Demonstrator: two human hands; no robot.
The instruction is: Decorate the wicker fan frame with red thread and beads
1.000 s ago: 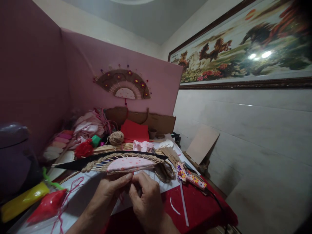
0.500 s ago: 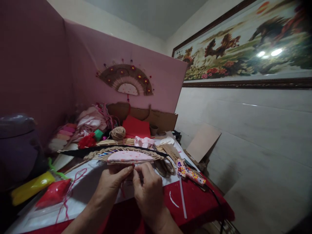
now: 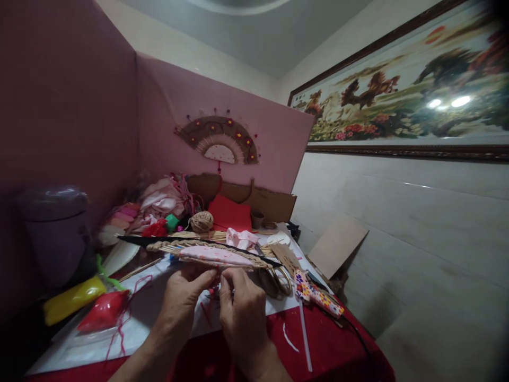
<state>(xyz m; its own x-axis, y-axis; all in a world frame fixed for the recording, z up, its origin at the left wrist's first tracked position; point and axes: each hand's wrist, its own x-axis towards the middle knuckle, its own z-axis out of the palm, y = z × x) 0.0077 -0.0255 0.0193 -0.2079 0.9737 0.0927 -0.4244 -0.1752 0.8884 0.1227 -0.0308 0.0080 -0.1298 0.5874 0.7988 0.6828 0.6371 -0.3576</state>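
A handmade fan [image 3: 217,255] with stick ribs, a braided twine edge and a pink-and-white cloth centre is tilted nearly edge-on before me. My left hand [image 3: 185,294] is closed at its lower edge, thumb and fingers pinched beneath the cloth. Beside it, my right hand [image 3: 243,302] is also closed, its thumb and index fingertips meeting the left thumb. Red cord [image 3: 205,313] hangs between and below the hands. A bit of red shows at the fingertips, but the exact grip is partly hidden.
Scissors [image 3: 283,280] and a flower-patterned glue gun [image 3: 318,300] lie on the right. A red packet [image 3: 104,312] and a yellow packet [image 3: 75,300] are on the left. Behind sit a twine ball [image 3: 202,221] and red sheets [image 3: 229,213]. A finished fan [image 3: 220,139] hangs on the pink board.
The view has shifted, so the surroundings appear farther right and lower. The fan has tipped flatter, showing less of its ribs. Both hands stay pinched together at its lower edge.
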